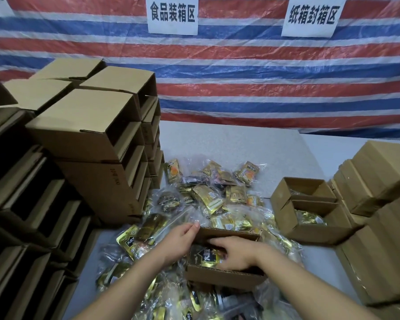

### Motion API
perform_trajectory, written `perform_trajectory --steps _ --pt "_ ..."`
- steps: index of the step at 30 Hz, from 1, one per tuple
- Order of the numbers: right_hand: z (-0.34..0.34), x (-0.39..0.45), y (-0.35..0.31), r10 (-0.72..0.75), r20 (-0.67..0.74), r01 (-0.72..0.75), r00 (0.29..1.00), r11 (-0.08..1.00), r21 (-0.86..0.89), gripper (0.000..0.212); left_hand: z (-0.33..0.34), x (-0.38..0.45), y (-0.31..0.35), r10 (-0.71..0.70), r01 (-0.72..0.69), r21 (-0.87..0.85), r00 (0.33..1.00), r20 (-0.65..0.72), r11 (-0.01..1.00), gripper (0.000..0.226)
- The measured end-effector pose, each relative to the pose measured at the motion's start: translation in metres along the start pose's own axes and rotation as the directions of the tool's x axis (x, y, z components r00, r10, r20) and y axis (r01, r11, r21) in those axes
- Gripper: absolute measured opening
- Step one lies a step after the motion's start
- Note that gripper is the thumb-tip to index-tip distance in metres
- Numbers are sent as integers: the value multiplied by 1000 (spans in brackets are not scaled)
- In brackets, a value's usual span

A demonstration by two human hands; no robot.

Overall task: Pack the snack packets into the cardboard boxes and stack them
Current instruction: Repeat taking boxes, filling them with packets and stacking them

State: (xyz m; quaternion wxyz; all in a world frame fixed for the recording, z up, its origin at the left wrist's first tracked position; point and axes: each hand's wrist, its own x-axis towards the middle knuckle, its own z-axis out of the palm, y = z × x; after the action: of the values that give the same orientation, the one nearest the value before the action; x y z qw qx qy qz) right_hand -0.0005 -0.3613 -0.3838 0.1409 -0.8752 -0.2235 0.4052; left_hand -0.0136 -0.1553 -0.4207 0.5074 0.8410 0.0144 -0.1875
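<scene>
An open cardboard box [224, 277] sits on a heap of gold and black snack packets [208, 195] in the middle of the table. My left hand [179, 242] holds the box's far left corner, fingertips on the rim. My right hand [234, 251] reaches inside the box, fingers pressing down on a black and gold packet [204, 256] that lies in it.
Stacks of empty open boxes [97, 135] rise at the left. Two open boxes holding packets [307, 211] stand at the right, with flat cardboard stacks [376, 181] beyond them. A striped tarp with paper signs hangs behind the table [229, 139].
</scene>
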Motion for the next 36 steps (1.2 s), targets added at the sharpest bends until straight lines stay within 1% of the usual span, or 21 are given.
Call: perform_trajectory --steps 1,4,6,8,10,11,13,14,16,17,18,20,21,22,23,25,26,29,31,33,36 --pt "-5 -5 -2 -6 -26 6 1000 999 36 71 0 0 0 -1 1 0 1000 4 1000 41" --pt "-18 -19 -6 6 -127 9 992 993 115 22 0 1 3 3 -3 8 1000 7 1000 41" --pt "-20 -19 -14 33 -64 -21 997 985 168 41 1 1 5 7 -7 5 1000 2 1000 42" --pt "-10 -12 -24 113 86 -126 990 978 168 55 2 0 6 0 0 6 1000 -5 1000 43" --pt "4 -1 -29 205 170 -230 964 963 138 72 2 -4 5 -8 9 36 1000 -14 999 44" --pt "9 0 -33 222 195 -253 955 955 152 76 2 -6 5 -13 13 46 1000 -18 999 44" --pt "17 1 -36 209 203 -247 957 951 188 74 3 -9 4 -25 26 42 999 -26 999 44" --pt "17 -2 -35 190 150 -217 970 957 194 68 3 -9 4 -32 33 35 999 -28 999 43" --pt "13 -15 -31 126 -103 -99 987 968 230 45 3 -10 7 -49 49 16 999 -15 999 41" --pt "10 -22 -26 123 -248 -58 961 965 254 34 4 -9 10 -57 57 1 998 -2 998 40" --pt "6 -30 -20 133 -402 -29 906 967 255 26 5 -9 12 -60 60 -15 998 6 998 39" --pt "-3 -44 -6 139 -649 -56 748 988 147 15 7 -8 13 -60 60 -42 998 -2 997 38" --pt "-5 -48 2 153 -689 -127 708 988 88 27 8 -8 13 -61 60 -55 998 -12 997 37" --pt "-5 -52 9 199 -675 -208 710 976 68 43 9 -8 13 -64 62 -71 998 -21 996 36" --pt "-3 -52 16 277 -620 -285 734 954 89 51 11 -8 14 -68 65 -91 997 -26 994 36" --pt "7 -50 21 408 -508 -384 759 910 157 48 17 -8 17 -77 73 -135 997 -25 988 38" --pt "12 -48 23 437 -501 -402 747 897 184 45 20 -9 20 -77 72 -140 997 -28 988 39" --pt "16 -56 31 425 -561 -377 710 903 207 35 23 -12 33 -37 33 -45 995 -97 998 38" --pt "8 -73 37 406 -604 -335 686 913 234 20 23 -14 54 20 -15 44 991 -135 999 40" --pt "-4 -97 49 417 -631 -341 654 907 246 8 31 -12 80 82 -66 104 985 -154 992 43" --pt "-19 -138 77 479 -668 -394 570 872 289 15 64 -6 120 164 -151 91 974 -156 984 34"
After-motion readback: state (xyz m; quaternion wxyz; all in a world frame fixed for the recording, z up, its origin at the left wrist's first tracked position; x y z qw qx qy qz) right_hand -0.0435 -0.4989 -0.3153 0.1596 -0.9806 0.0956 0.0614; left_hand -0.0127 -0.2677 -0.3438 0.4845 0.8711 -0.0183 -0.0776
